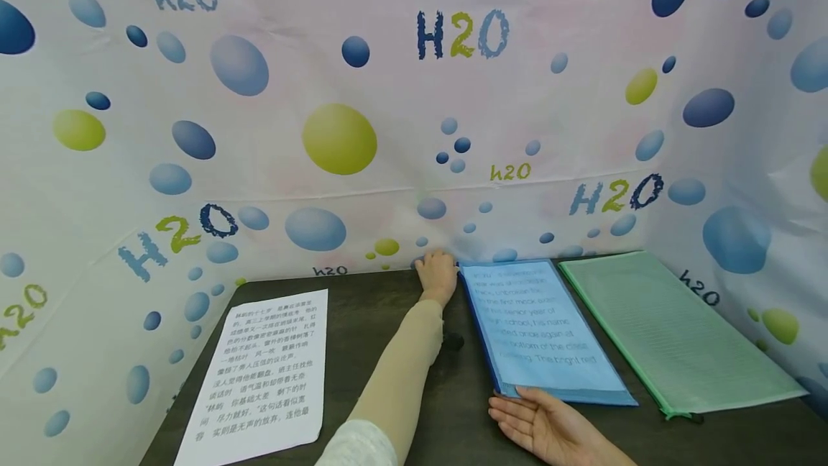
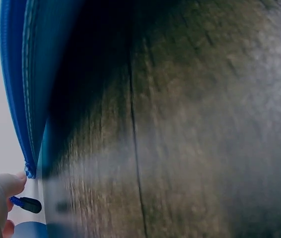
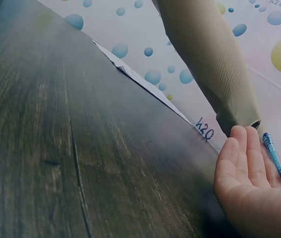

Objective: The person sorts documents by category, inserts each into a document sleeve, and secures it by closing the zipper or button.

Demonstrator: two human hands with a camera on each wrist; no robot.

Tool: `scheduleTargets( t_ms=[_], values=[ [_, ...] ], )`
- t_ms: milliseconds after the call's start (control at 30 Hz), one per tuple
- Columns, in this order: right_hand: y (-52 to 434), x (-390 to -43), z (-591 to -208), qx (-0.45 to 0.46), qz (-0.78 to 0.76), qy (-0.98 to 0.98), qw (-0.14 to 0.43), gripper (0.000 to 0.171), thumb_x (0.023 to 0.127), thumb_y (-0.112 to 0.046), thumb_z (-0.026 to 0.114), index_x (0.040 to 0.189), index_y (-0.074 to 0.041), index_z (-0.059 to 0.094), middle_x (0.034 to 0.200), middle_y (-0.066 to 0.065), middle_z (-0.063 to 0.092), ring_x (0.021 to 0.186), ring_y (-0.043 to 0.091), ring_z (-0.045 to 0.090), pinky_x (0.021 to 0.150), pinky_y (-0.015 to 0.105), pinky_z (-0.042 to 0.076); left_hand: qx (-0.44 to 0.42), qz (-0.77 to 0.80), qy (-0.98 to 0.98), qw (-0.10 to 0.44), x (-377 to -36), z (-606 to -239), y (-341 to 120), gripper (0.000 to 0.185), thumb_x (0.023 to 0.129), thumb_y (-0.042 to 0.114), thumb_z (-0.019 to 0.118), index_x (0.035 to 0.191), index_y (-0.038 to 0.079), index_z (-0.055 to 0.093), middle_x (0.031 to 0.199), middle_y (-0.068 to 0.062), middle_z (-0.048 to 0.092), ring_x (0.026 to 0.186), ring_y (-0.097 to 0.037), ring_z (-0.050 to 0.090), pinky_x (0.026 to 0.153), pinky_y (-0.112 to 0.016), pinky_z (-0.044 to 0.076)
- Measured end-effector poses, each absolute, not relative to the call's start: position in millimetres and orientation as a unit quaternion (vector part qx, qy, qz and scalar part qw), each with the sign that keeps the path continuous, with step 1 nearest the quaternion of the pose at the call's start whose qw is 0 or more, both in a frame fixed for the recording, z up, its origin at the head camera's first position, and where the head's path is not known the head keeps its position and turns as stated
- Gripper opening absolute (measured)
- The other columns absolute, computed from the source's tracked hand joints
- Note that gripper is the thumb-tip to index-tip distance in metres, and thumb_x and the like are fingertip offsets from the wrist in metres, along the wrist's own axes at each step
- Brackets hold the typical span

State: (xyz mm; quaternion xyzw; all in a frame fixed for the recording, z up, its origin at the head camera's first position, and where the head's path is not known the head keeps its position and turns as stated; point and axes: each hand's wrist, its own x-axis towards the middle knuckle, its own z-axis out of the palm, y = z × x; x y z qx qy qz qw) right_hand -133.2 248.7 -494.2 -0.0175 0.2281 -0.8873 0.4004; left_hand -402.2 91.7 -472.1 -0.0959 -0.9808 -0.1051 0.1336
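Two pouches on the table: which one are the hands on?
The blue pouch: the left hand grips its far left corner, the right hand its near left corner. The green pouch, to the right, is touched by neither.

Paper (image 1: 252, 376) left, pouch (image 1: 540, 333) right, second pouch (image 1: 679, 329) farther right

Passage: bare tabletop (image 1: 362, 329), lower centre-left, between printed sheet (image 1: 259, 372) and sleeved left forearm (image 1: 401, 358).
Passage, narrow: wedge right of centre, between blue folder (image 1: 543, 329) and green folder (image 1: 679, 336), widening downward.
Obstacles: left forearm, slanting up through lower centre; right hand (image 1: 543, 426), lower centre-right; bubble-print backdrop (image 1: 388, 200), behind the tabletop's far edge.
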Motion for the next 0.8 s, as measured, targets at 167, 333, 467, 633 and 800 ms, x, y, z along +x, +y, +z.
scheduleTargets(
  t_ms=[167, 333, 467, 633, 800],
  values=[
    [248.9, -132.3, -493.9, -0.013, -0.887, 0.229, 0.401, 0.045, 0.108, -0.027, 0.026, 0.121, -0.003, 0.063, 0.130, 0.010, 0.063, 0.124, 0.017, 0.058, 0.113, 0.027, 0.036, -0.089, -0.110, -0.980, 0.143, -405.6, -474.7, 90.2, 0.017, 0.089, 0.037, 0.068, 0.092, 0.022, 0.074, 0.099, 0.002, 0.065, 0.098, -0.022, 0.056, 0.086, -0.044, 0.041],
    [248.4, -131.5, -492.9, -0.010, -0.883, 0.240, 0.404, 0.048, 0.108, -0.027, 0.025, 0.122, -0.001, 0.062, 0.130, 0.010, 0.063, 0.124, 0.016, 0.058, 0.113, 0.026, 0.037, -0.077, -0.117, -0.980, 0.141, -408.5, -473.6, 88.6, 0.019, 0.091, 0.037, 0.067, 0.096, 0.020, 0.074, 0.102, 0.000, 0.066, 0.100, -0.023, 0.056, 0.088, -0.046, 0.042],
    [247.7, -131.0, -492.6, -0.006, -0.883, 0.239, 0.405, 0.047, 0.108, -0.027, 0.026, 0.121, -0.001, 0.063, 0.128, 0.009, 0.064, 0.123, 0.016, 0.059, 0.112, 0.026, 0.037, -0.069, -0.123, -0.979, 0.150, -409.2, -472.4, 87.3, 0.021, 0.091, 0.036, 0.067, 0.098, 0.018, 0.074, 0.105, -0.001, 0.066, 0.103, -0.024, 0.056, 0.086, -0.044, 0.042],
    [247.4, -131.0, -492.2, -0.012, -0.881, 0.243, 0.407, 0.048, 0.107, -0.026, 0.024, 0.120, -0.002, 0.064, 0.124, 0.007, 0.066, 0.120, 0.015, 0.061, 0.109, 0.025, 0.040, -0.063, -0.128, -0.976, 0.162, -408.9, -470.9, 85.7, 0.021, 0.091, 0.035, 0.067, 0.099, 0.017, 0.074, 0.106, -0.001, 0.066, 0.105, -0.024, 0.055, 0.087, -0.044, 0.041],
    [246.9, -130.7, -491.6, -0.014, -0.877, 0.260, 0.404, 0.049, 0.107, -0.027, 0.023, 0.119, -0.004, 0.065, 0.119, 0.004, 0.068, 0.113, 0.011, 0.063, 0.104, 0.023, 0.044, -0.059, -0.120, -0.978, 0.161, -409.7, -472.6, 84.2, 0.020, 0.094, 0.033, 0.064, 0.102, 0.017, 0.072, 0.107, 0.000, 0.064, 0.105, -0.023, 0.053, 0.086, -0.043, 0.040]
  ],
)
